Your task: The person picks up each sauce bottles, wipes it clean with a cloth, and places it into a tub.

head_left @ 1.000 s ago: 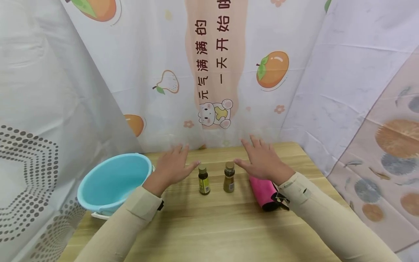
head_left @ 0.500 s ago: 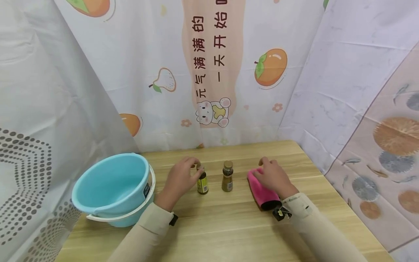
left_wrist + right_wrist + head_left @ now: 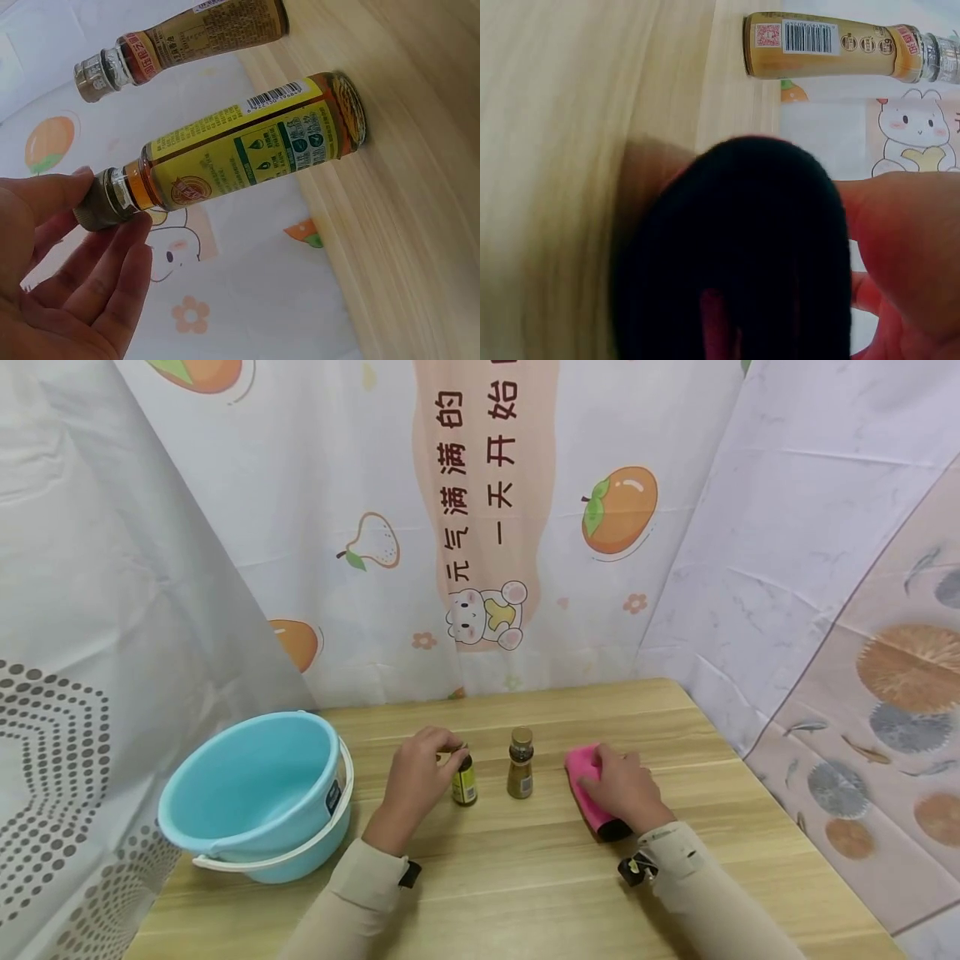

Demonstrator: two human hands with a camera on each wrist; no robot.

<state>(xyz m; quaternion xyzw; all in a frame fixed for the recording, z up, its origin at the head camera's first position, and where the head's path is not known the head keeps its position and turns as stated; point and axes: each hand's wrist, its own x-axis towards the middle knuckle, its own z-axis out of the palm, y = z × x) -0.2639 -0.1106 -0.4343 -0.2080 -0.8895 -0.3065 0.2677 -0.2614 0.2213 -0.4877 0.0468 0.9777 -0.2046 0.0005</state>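
My left hand pinches the greenish cap of a small glass bottle with a yellow-green label, between thumb and fingers. The bottle stands upright on the wooden table. My right hand grips a pink pouch with a black end, lying on the table. In the right wrist view, the pouch's dark open end hides most of the fingers. Between the hands stands a second bottle, brown with a gold cap, touched by neither hand.
A light blue bucket with a white handle stands at the table's left side. Printed curtains hang behind and on both sides of the wooden table. The table's right edge runs beside the right forearm.
Both hands, spread above the table a second ago, have come down. The left has taken hold of the bottle cap, the right of the pink pouch. The head view has shifted slightly.
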